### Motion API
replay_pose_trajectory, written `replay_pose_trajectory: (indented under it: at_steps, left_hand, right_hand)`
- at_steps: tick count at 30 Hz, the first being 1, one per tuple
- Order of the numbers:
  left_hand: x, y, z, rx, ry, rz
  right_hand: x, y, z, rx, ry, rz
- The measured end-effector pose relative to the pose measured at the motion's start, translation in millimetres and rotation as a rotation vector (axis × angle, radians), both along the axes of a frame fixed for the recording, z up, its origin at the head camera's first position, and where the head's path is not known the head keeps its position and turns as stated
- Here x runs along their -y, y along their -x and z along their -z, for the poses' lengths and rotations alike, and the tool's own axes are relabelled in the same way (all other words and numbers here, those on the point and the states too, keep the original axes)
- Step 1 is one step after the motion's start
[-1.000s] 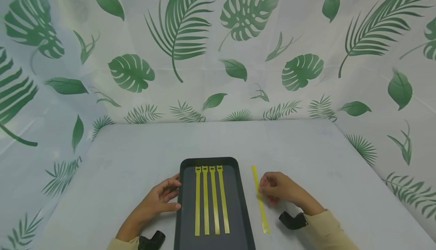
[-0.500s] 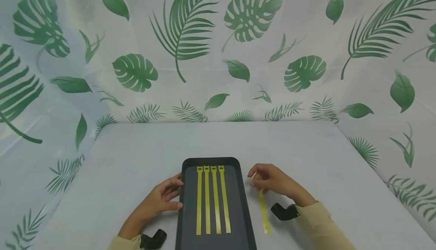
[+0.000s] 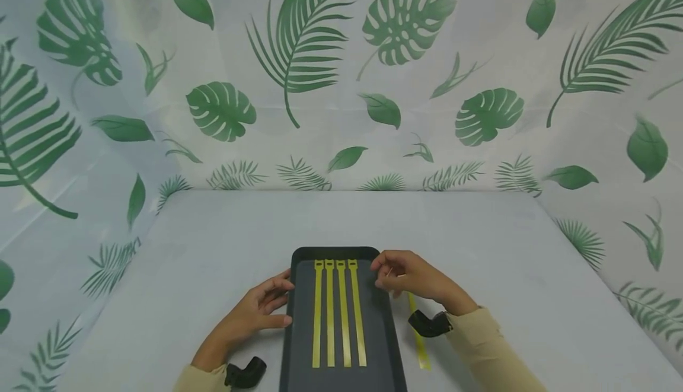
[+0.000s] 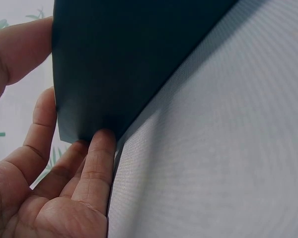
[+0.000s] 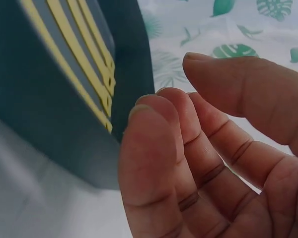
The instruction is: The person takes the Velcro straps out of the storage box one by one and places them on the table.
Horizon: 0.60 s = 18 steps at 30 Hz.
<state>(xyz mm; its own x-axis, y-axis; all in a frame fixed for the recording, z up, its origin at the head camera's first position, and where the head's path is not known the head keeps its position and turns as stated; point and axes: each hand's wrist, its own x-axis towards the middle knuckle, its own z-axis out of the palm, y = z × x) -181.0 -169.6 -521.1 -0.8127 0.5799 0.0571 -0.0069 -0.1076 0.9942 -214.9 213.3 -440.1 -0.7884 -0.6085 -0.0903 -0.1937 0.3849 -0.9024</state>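
Observation:
A dark grey rectangular tray (image 3: 304,344) lies on the table with several yellow cable ties (image 3: 331,315) side by side in it, slotted heads at the far end. My left hand (image 3: 261,309) is at the tray's left side; in the left wrist view, its fingertips (image 4: 103,141) touch the dark outer wall. Loosely bent, my right hand (image 3: 408,273) is at the far right rim. The right wrist view shows its thumb (image 5: 233,82) apart from the fingers and nothing held. A loose yellow cable tie (image 3: 421,350) lies right of the tray, partly hidden by the right hand and wrist camera.
A black wrist camera (image 3: 429,324) is on the right arm, another wrist camera (image 3: 246,373) on the left. The white table (image 3: 213,226) ends at a leaf-printed backdrop (image 3: 320,113) behind and at both sides.
My right hand has left the loose cable tie and moved left and away from me to the tray's far right rim. The left hand stays at the tray; the head view has shifted slightly.

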Motion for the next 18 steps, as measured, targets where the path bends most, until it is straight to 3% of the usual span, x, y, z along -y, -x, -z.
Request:
replay_pose_trajectory:
  at_steps: [18]
  left_hand:
    - [1.8, 2.3, 2.2, 0.019, -0.024, 0.009]
  right_hand:
    - [41.7, 18.5, -7.2, -0.037, 0.012, -0.127]
